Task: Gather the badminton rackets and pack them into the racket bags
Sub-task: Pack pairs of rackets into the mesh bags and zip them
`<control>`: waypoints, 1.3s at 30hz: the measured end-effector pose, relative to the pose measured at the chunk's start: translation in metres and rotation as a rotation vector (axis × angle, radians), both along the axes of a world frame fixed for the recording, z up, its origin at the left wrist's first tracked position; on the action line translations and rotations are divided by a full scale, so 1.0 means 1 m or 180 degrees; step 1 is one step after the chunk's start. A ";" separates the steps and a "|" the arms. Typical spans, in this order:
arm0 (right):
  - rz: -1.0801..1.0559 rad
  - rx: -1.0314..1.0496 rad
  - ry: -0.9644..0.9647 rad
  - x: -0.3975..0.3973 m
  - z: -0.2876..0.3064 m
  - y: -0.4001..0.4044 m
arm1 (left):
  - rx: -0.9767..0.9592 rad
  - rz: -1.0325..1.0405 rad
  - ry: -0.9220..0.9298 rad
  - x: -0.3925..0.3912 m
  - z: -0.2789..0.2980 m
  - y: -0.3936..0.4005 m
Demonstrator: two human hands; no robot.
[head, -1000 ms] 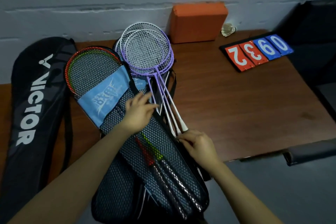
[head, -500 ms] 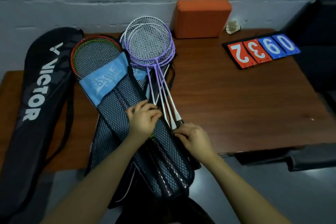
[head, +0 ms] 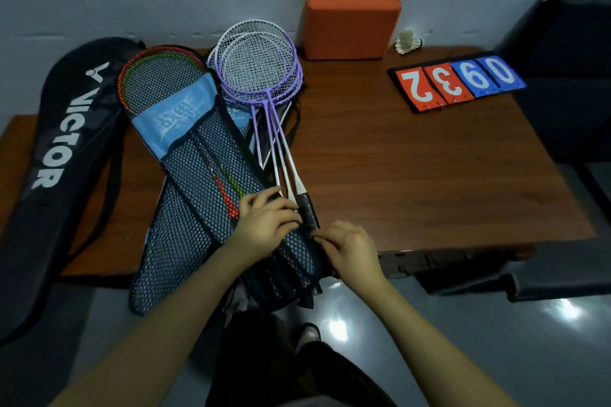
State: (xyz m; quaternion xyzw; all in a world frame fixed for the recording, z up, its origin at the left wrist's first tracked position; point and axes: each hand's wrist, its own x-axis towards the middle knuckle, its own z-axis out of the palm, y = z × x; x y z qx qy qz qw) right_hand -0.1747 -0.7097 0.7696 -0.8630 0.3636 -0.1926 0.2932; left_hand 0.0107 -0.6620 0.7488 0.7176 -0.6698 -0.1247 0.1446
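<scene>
Brown tabletop [head: 413, 175] carries the mesh bag [head: 198, 182]; beside it both hands — left hand [head: 267, 225], right hand [head: 350, 249] — curl fingers round the purple rackets [head: 261, 63]' grips, bagging next.

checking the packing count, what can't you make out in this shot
Head view only:
- Grips of the purple rackets: covered by the left hand and right hand.
- How many purple rackets: heads overlap.
- Handles inside the mesh racket bag: dark, blurred.
- Black Victor bag: lower end cut off by the left edge; contents unseen.
</scene>
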 end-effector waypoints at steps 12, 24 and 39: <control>-0.0238 -0.0126 -0.0169 -0.056 -0.006 0.020 | -0.0563 0.1240 0.1104 -0.034 0.015 -0.030; -0.0364 0.0324 0.0583 0.005 -0.021 -0.017 | 0.0206 0.1840 0.0437 -0.006 -0.002 0.001; 0.0323 0.0308 0.0599 0.050 -0.017 -0.031 | -0.0338 0.2373 0.2252 0.010 -0.006 0.026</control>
